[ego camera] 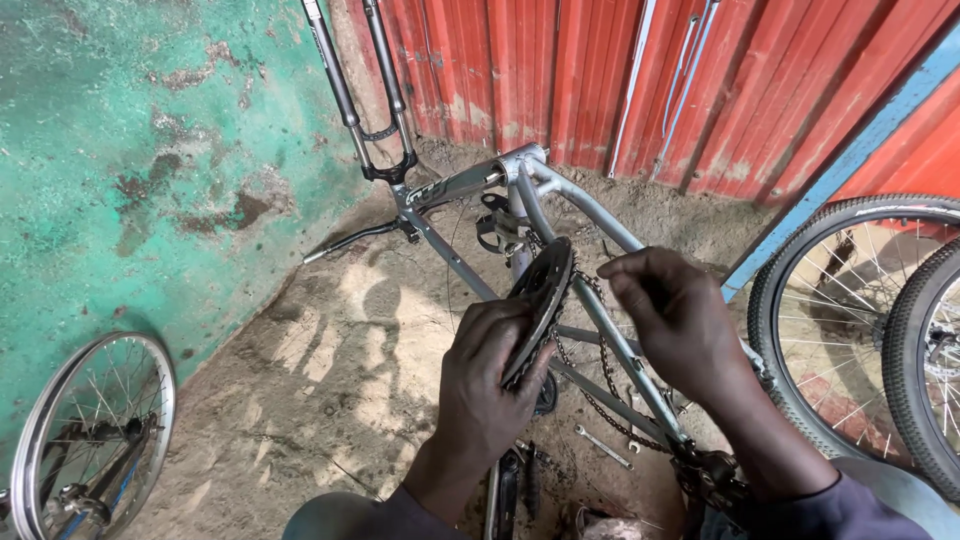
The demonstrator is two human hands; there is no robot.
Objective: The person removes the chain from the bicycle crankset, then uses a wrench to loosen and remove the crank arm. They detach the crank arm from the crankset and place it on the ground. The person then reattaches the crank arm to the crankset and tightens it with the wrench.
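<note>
The left hand [490, 375] grips the black chainring [540, 305] by its lower edge, while the right hand [675, 315] pinches the chain [600, 365] at the ring's top teeth (fingers curled closed). Both sit over the grey bicycle frame [590, 300], lying on the dirt floor [330, 370]. 1 spanner [603, 446] lies below, and 2 tyred wheels [860, 330] stand right.

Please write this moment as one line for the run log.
left hand: grips chainring | right hand: pinches chain | frame: upside down on dirt | spanner: on ground
</note>
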